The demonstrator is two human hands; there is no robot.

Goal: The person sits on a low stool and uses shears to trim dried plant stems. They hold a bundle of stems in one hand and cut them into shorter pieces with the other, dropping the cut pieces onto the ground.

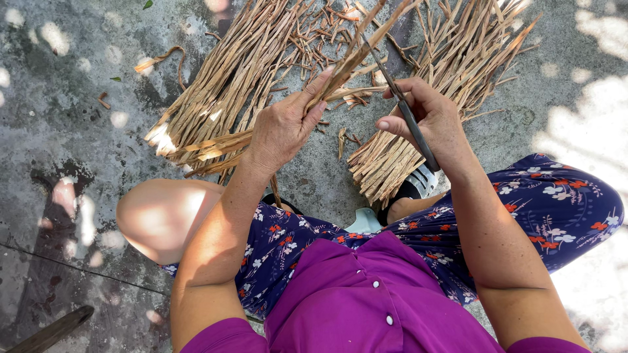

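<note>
My left hand (282, 127) grips a few long dry cane strips (356, 52) that slant up and to the right. My right hand (428, 117) is closed on the dark handle of a knife (409, 117), whose thin blade runs up-left against the held strips. The two hands sit close together above my knees. Below them lie two heaps of the same tan strips on the concrete floor.
A large pile of strips (222, 91) fans out at the upper left, another pile (445, 85) at the upper right. Small offcuts (343, 140) lie between them. A curled strip (163, 59) rests at the far left. A dark stick (52, 330) pokes in at the lower left.
</note>
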